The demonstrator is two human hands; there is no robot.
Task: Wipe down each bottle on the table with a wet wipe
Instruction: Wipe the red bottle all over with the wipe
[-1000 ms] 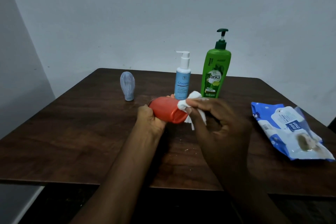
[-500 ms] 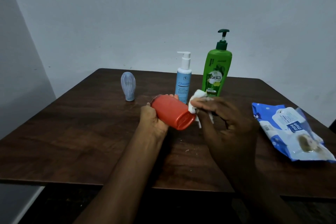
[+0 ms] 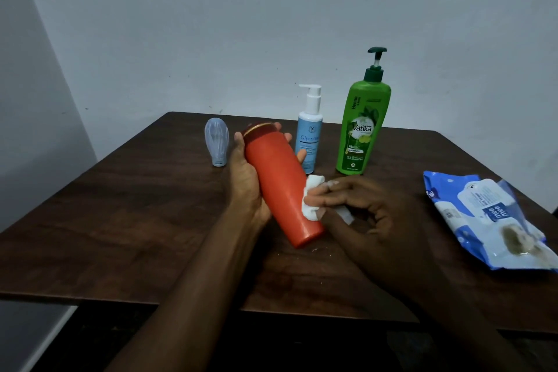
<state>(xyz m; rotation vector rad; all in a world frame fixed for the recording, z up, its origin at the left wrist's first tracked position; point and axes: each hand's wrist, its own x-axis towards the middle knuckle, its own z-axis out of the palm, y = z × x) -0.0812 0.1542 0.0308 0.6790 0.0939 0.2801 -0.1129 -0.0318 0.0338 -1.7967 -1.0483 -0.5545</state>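
My left hand (image 3: 246, 178) grips a red bottle (image 3: 279, 183) near its capped top, tilted with the base toward me above the dark wooden table (image 3: 120, 235). My right hand (image 3: 368, 214) pinches a crumpled white wet wipe (image 3: 311, 199) and presses it against the bottle's right side near the base. Behind stand a light blue pump bottle (image 3: 309, 133), a tall green pump bottle (image 3: 363, 127) and a small pale blue bulb-shaped bottle (image 3: 216, 142), all upright.
A blue and white wet wipe pack (image 3: 486, 217) lies at the right side of the table. Grey walls stand behind and to the left. The table's front edge runs just below my forearms.
The red bottle has swung from nearly lying across to a steeper tilt, cap raised away from me. My right hand with the wipe has moved from the bottle's end to its right side.
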